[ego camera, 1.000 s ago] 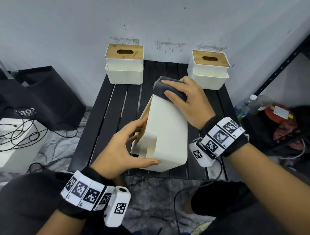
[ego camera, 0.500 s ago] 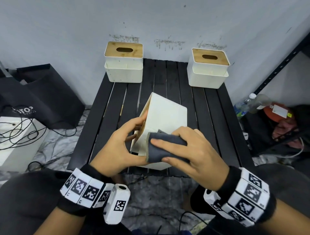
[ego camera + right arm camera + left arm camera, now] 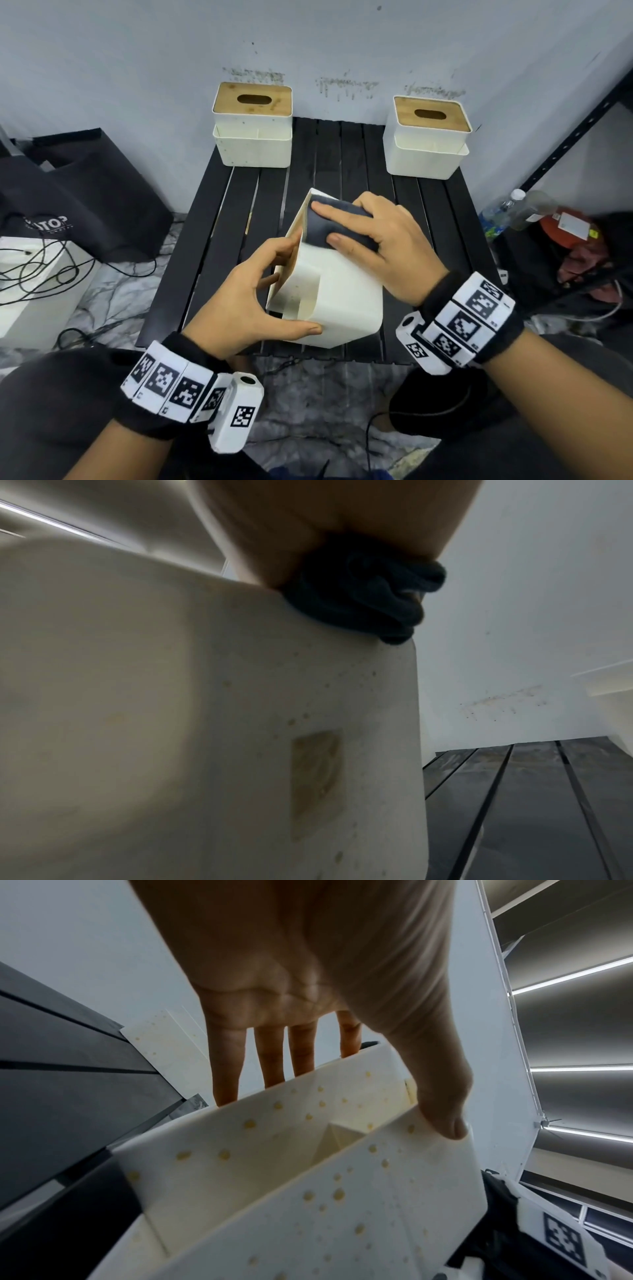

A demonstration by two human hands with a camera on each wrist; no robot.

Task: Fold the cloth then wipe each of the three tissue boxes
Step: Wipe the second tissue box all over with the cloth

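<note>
Between the hands, the cream plastic tissue box (image 3: 337, 294) lies tipped on its side, long axis running away from the person, wooden lid facing left. The left hand (image 3: 239, 301) grips its near end; the right hand (image 3: 383, 240) presses the folded dark cloth (image 3: 329, 222) flat on its far upper face.

right hand (image 3: 387, 246) + cloth (image 3: 334, 224) | slid from box (image 3: 342, 294) near end to far end

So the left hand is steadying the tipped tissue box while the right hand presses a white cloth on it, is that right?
Not quite: the cloth is dark grey, not white, as the head view shows. The rest holds: the left hand steadies the tipped tissue box while the right hand presses the cloth on it.
</note>
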